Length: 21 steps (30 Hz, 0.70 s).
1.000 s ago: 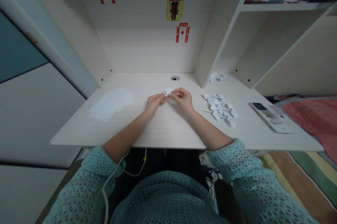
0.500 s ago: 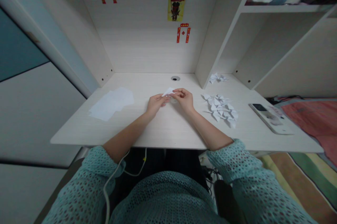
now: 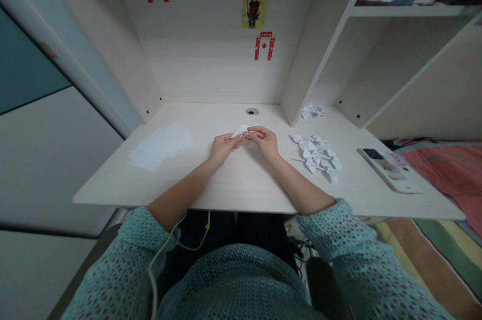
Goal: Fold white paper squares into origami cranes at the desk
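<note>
A small folded piece of white paper [image 3: 240, 131] is held between both hands, above the middle of the desk [image 3: 241, 184]. My left hand [image 3: 223, 148] pinches its left and lower side with closed fingers. My right hand [image 3: 265, 141] grips the right end, thumb and fingertips pressed together near the left thumb. The fingers cover part of the folds. Left of my hands lies a spread of flat white paper sheets [image 3: 161, 144]. To the right sits a pile of folded white paper pieces [image 3: 317, 155], pointed and crane-like in shape.
More folded paper pieces [image 3: 314, 111] rest behind the upright shelf panel. A phone-like device [image 3: 389, 170] lies at the desk's right. A round cable hole [image 3: 252, 111] is near the back wall. A white cable [image 3: 152, 275] hangs by my left sleeve.
The fingertips have shifted slightly, and my left thumb now meets the right fingertips at the paper. The whole view has moved a little.
</note>
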{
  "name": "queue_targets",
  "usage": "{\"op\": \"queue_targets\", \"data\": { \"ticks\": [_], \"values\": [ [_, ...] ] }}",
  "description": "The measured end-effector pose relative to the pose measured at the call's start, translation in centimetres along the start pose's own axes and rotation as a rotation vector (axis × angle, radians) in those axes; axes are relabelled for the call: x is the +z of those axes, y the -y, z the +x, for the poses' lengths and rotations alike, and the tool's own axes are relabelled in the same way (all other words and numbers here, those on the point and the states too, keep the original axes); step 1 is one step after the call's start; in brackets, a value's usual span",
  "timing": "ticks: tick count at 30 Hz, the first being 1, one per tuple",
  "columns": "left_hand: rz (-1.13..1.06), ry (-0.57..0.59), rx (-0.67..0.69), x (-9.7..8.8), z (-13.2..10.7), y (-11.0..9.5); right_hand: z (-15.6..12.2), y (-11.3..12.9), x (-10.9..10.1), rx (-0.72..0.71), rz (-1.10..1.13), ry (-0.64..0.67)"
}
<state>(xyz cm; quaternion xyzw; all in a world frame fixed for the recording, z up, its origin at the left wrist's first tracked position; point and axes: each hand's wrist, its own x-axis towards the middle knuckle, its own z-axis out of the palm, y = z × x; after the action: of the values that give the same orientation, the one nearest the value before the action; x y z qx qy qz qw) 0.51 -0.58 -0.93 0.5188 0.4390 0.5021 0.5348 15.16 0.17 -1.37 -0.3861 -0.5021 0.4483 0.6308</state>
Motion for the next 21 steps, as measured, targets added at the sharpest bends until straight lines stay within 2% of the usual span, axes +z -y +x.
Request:
{"op": "queue_targets", "data": {
  "ticks": [11,17,21],
  "values": [
    [0.022,0.179,-0.021,-0.2,0.1,0.2,0.7,0.3,-0.8,0.007,-0.076,-0.076],
    [0.15,0.168,-0.026,-0.5,0.1,-0.2,0.9,0.1,-1.1,-0.059,-0.167,-0.058],
    [0.135,0.155,-0.037,-0.6,0.1,-0.5,0.9,0.0,-1.0,-0.079,-0.189,-0.052]
  ]
}}
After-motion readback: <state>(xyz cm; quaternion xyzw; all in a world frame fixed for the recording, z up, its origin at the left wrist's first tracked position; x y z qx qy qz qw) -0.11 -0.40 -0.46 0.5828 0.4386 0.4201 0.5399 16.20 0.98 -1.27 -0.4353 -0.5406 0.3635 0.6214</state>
